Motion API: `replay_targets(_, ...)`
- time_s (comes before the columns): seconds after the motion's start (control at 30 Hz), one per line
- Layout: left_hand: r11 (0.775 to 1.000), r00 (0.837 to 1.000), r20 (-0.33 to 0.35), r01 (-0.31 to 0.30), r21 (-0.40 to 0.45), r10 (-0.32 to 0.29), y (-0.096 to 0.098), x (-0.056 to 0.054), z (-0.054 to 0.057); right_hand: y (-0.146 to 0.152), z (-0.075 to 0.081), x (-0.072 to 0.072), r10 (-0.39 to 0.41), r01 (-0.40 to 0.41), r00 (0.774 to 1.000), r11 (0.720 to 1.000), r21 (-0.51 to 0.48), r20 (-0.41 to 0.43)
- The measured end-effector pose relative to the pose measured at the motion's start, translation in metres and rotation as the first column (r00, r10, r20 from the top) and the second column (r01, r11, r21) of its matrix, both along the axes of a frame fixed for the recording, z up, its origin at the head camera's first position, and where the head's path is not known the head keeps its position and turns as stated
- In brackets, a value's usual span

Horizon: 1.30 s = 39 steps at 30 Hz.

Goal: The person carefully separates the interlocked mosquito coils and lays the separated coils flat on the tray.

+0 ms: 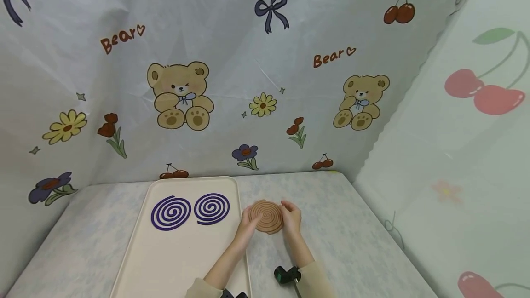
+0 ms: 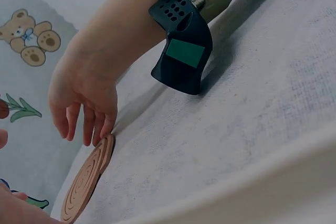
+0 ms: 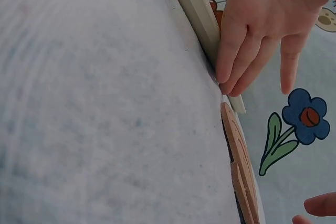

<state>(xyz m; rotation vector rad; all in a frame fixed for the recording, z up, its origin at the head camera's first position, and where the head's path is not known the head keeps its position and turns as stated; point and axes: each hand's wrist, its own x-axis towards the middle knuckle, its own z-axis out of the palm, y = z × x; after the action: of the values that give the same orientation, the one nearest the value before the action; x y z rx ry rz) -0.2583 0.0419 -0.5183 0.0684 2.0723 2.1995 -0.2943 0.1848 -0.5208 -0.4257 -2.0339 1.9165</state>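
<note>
A small stack of brown spiral discs (image 1: 267, 217), looking like mosquito coils, lies flat on the table just right of the tray. In the left wrist view the discs (image 2: 86, 182) are slightly offset from one another. My left hand (image 1: 246, 226) is at the stack's left side; its thumb overlaps the top in the head view. Seen from the right wrist, the left hand (image 3: 270, 24) has straight fingers with tips right by the discs' edge (image 3: 240, 166), thumb apart. My right hand (image 1: 292, 217) is at the right side, its fingertips (image 2: 100, 135) pointing down at the rim.
A cream tray (image 1: 182, 266) with a raised rim covers the table's left part. Two purple spiral coils, a left one (image 1: 171, 214) and a right one (image 1: 212, 209), lie side by side near its far end. A bear-printed cloth (image 1: 232, 49) hangs behind the table (image 1: 339, 243).
</note>
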Motion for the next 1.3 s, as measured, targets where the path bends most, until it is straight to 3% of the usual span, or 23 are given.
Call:
replay_targets(0.23, 0.999, 0.999, 0.013, -0.042, 0.029, 0.041, 0.003, 0.0, -0.004, -0.002, -0.002, 0.0, 0.013, -0.013, 1.0, 0.999, 0.037, 0.008)
replay_targets(0.57, 0.996, 0.996, 0.049, -0.08, 0.039, 0.078, 0.002, -0.004, -0.002, 0.006, -0.002, -0.004, 0.0, -0.018, 0.997, 0.974, 0.224, 0.077)
replay_targets(0.87, 0.996, 0.996, 0.015, -0.086, 0.019, 0.086, 0.001, -0.002, 0.002, 0.008, -0.004, -0.006, -0.015, -0.007, 0.995, 0.973, 0.232, 0.096)
replay_targets(1.13, 0.999, 0.999, -0.016, -0.032, 0.033, 0.033, 0.002, -0.001, -0.002, 0.008, -0.001, -0.006, 0.003, -0.022, 0.996, 0.976, 0.217, 0.088)
replay_targets(1.3, 0.998, 0.999, 0.002, -0.041, 0.043, 0.041, -0.005, -0.005, -0.002, 0.009, 0.002, -0.006, -0.007, 0.001, 0.999, 0.991, 0.137, 0.045)
